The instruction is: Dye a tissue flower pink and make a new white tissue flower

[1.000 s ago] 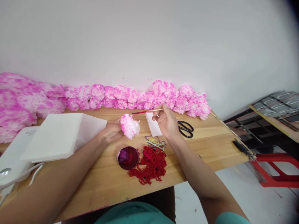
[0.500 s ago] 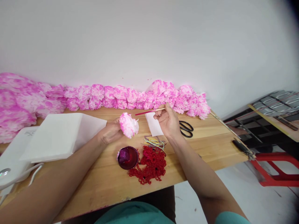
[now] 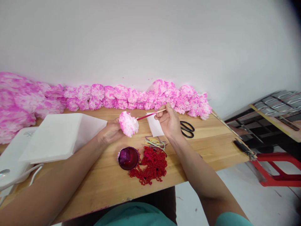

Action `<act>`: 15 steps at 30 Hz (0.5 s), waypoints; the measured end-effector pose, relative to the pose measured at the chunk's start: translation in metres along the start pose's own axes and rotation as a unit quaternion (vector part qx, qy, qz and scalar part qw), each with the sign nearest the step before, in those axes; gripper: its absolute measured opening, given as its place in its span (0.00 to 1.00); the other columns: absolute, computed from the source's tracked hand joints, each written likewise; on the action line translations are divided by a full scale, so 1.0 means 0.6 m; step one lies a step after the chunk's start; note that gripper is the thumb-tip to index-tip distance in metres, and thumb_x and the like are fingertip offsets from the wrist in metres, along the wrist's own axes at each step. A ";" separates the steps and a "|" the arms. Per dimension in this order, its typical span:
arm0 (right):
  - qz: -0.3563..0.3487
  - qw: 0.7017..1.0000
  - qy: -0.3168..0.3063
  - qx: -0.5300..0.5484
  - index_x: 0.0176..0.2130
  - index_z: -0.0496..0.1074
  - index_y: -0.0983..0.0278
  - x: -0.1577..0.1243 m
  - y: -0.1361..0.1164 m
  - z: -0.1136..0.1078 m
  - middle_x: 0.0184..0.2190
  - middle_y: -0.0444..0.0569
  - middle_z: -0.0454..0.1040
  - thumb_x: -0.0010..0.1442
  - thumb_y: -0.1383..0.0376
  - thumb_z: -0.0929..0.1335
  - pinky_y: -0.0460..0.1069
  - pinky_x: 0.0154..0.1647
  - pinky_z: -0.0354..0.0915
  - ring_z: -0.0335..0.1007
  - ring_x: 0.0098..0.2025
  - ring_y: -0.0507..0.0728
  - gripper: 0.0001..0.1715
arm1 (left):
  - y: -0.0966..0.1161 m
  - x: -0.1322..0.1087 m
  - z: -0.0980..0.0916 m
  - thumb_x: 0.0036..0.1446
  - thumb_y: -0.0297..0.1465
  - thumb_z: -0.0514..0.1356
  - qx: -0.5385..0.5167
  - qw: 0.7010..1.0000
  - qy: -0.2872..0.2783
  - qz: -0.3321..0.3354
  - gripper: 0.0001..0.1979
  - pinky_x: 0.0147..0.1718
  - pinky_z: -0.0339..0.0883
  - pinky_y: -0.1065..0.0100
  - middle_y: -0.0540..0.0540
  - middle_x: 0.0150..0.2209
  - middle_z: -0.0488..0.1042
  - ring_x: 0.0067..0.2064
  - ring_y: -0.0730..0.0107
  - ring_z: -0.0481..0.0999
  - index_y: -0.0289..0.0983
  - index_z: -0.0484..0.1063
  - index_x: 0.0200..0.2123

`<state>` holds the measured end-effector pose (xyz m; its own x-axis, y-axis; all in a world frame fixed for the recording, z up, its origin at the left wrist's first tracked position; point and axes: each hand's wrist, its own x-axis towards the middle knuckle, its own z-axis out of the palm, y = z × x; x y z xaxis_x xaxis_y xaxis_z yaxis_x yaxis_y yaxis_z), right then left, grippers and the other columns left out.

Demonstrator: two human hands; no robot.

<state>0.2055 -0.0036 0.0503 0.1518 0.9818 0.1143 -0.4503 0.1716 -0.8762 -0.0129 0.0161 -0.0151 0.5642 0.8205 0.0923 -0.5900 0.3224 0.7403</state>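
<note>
My left hand (image 3: 112, 130) holds a pink and white paper flower (image 3: 129, 124) above the table, its fingers partly hidden behind the petals. Pinched in my right hand (image 3: 168, 121) is a thin paintbrush (image 3: 150, 115), red along most of its length and pale wood at the end in my fingers. The red tip reaches the flower's right edge and seems to touch it. Below the flower stands a small round cup (image 3: 128, 158) with dark red-purple liquid inside. A tangle of red yarn (image 3: 155, 164) lies beside the cup, with several thin coloured strings (image 3: 155, 143) behind it.
Pink and white paper flowers (image 3: 122, 95) line the wall. White paper sheets (image 3: 51, 135) rest on a white device (image 3: 16, 163) with a cable at left. Folded white paper (image 3: 155, 125) and black-handled scissors (image 3: 187, 129) lie near my right hand. A red stool (image 3: 279, 168) stands at right.
The brush tip, apart from the flower before, now meets its right edge. The flower has shifted very slightly; both hands keep their hold.
</note>
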 end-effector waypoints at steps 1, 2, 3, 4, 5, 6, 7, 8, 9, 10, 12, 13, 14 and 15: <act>-0.001 1.000 0.001 -0.004 0.25 0.74 0.61 0.000 0.001 0.000 0.16 0.39 0.68 0.60 0.47 0.72 0.45 0.26 0.63 0.64 0.21 0.48 0.23 | 0.002 0.000 0.002 0.44 0.35 0.77 0.005 1.000 -0.005 -0.007 0.17 0.34 0.74 0.66 0.43 0.32 0.80 0.33 0.64 0.79 0.33 0.77 0.33; -0.003 1.000 0.002 -0.010 0.24 0.74 0.61 0.000 0.002 0.000 0.16 0.39 0.68 0.60 0.47 0.72 0.45 0.27 0.63 0.64 0.21 0.48 0.23 | 0.004 0.001 0.004 0.44 0.35 0.77 0.011 1.000 -0.009 -0.013 0.17 0.34 0.74 0.66 0.44 0.32 0.80 0.33 0.65 0.79 0.33 0.77 0.32; -0.005 1.000 0.003 -0.016 0.24 0.73 0.61 0.001 0.002 0.001 0.17 0.39 0.68 0.60 0.47 0.72 0.46 0.27 0.63 0.64 0.21 0.48 0.24 | 0.006 0.001 0.005 0.44 0.36 0.77 0.018 1.000 -0.011 -0.017 0.17 0.34 0.74 0.67 0.44 0.31 0.79 0.32 0.66 0.78 0.33 0.76 0.31; -0.006 1.000 0.004 -0.020 0.24 0.73 0.61 0.001 0.003 0.000 0.17 0.39 0.68 0.60 0.47 0.72 0.46 0.27 0.64 0.64 0.21 0.48 0.24 | 0.007 0.001 0.006 0.44 0.37 0.77 0.022 1.000 -0.011 -0.017 0.17 0.34 0.74 0.67 0.45 0.30 0.79 0.32 0.66 0.78 0.33 0.76 0.31; -0.007 1.000 0.005 -0.023 0.24 0.73 0.61 0.001 0.003 0.000 0.17 0.39 0.68 0.60 0.47 0.72 0.46 0.27 0.64 0.64 0.21 0.48 0.24 | 0.008 0.002 0.007 0.44 0.37 0.77 0.023 1.000 -0.011 -0.017 0.17 0.34 0.74 0.67 0.45 0.30 0.79 0.32 0.67 0.78 0.33 0.76 0.30; -0.008 1.000 0.005 -0.021 0.24 0.73 0.61 0.002 0.003 0.000 0.17 0.39 0.68 0.60 0.47 0.72 0.46 0.27 0.64 0.63 0.21 0.48 0.24 | 0.008 0.002 0.008 0.44 0.36 0.77 0.023 1.000 -0.009 -0.017 0.17 0.34 0.74 0.67 0.45 0.30 0.79 0.32 0.67 0.78 0.33 0.76 0.30; -0.008 1.000 0.005 -0.017 0.24 0.73 0.61 0.002 0.002 0.000 0.17 0.39 0.68 0.60 0.47 0.72 0.45 0.27 0.63 0.64 0.21 0.48 0.24 | 0.008 0.002 0.008 0.44 0.35 0.77 0.018 1.000 -0.004 -0.018 0.17 0.34 0.75 0.67 0.45 0.30 0.79 0.32 0.67 0.78 0.33 0.76 0.30; -0.008 1.000 0.006 -0.013 0.24 0.73 0.61 0.002 0.002 -0.001 0.17 0.39 0.68 0.60 0.46 0.71 0.45 0.27 0.63 0.64 0.21 0.48 0.24 | 0.008 0.002 0.008 0.44 0.34 0.77 0.010 1.000 0.001 -0.019 0.16 0.34 0.75 0.67 0.45 0.31 0.79 0.32 0.67 0.78 0.33 0.76 0.31; -0.008 1.000 0.007 -0.010 0.25 0.73 0.61 0.003 0.001 -0.001 0.17 0.39 0.68 0.60 0.46 0.71 0.46 0.27 0.63 0.64 0.21 0.48 0.24 | 0.007 0.001 0.007 0.43 0.32 0.77 0.000 1.000 0.006 -0.020 0.15 0.34 0.75 0.67 0.45 0.31 0.79 0.33 0.66 0.79 0.33 0.76 0.31; -0.009 1.000 0.008 -0.010 0.25 0.73 0.61 0.003 0.000 -0.001 0.17 0.39 0.67 0.61 0.46 0.71 0.46 0.27 0.63 0.64 0.21 0.48 0.25 | 0.006 0.001 0.007 0.43 0.31 0.77 -0.011 1.000 0.011 -0.023 0.15 0.34 0.76 0.67 0.45 0.32 0.79 0.33 0.66 0.79 0.34 0.77 0.31; -0.012 1.000 0.010 -0.015 0.24 0.72 0.61 0.003 -0.001 -0.002 0.17 0.39 0.67 0.61 0.45 0.70 0.46 0.27 0.63 0.64 0.21 0.48 0.26 | 0.006 0.000 0.007 0.43 0.29 0.77 -0.028 0.999 0.018 -0.028 0.15 0.35 0.77 0.66 0.46 0.32 0.80 0.34 0.66 0.80 0.34 0.77 0.32; -0.012 1.000 0.011 -0.017 0.24 0.72 0.61 0.003 -0.001 -0.002 0.17 0.39 0.67 0.61 0.45 0.70 0.46 0.27 0.63 0.63 0.21 0.48 0.26 | 0.006 0.000 0.006 0.43 0.29 0.77 -0.033 0.999 0.020 -0.029 0.15 0.36 0.77 0.66 0.45 0.32 0.80 0.34 0.66 0.80 0.34 0.77 0.32; -0.011 1.000 0.012 -0.019 0.24 0.71 0.61 0.004 -0.001 -0.002 0.18 0.40 0.67 0.61 0.44 0.70 0.46 0.27 0.63 0.63 0.21 0.48 0.26 | 0.006 0.000 0.006 0.43 0.28 0.77 -0.036 0.999 0.020 -0.030 0.14 0.36 0.77 0.66 0.45 0.33 0.80 0.34 0.66 0.80 0.34 0.78 0.33; -0.010 1.000 0.013 -0.021 0.24 0.71 0.61 0.004 0.000 -0.002 0.18 0.40 0.67 0.61 0.44 0.70 0.46 0.27 0.63 0.63 0.21 0.48 0.26 | 0.006 -0.001 0.006 0.43 0.28 0.77 -0.037 0.999 0.020 -0.032 0.14 0.36 0.77 0.66 0.45 0.33 0.81 0.34 0.66 0.80 0.34 0.78 0.33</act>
<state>0.2070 -0.0015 0.0499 0.1838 0.9755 0.1208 -0.4087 0.1876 -0.8932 -0.0132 0.0154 -0.0100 0.5791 0.8150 0.0196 -0.5958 0.4067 0.6926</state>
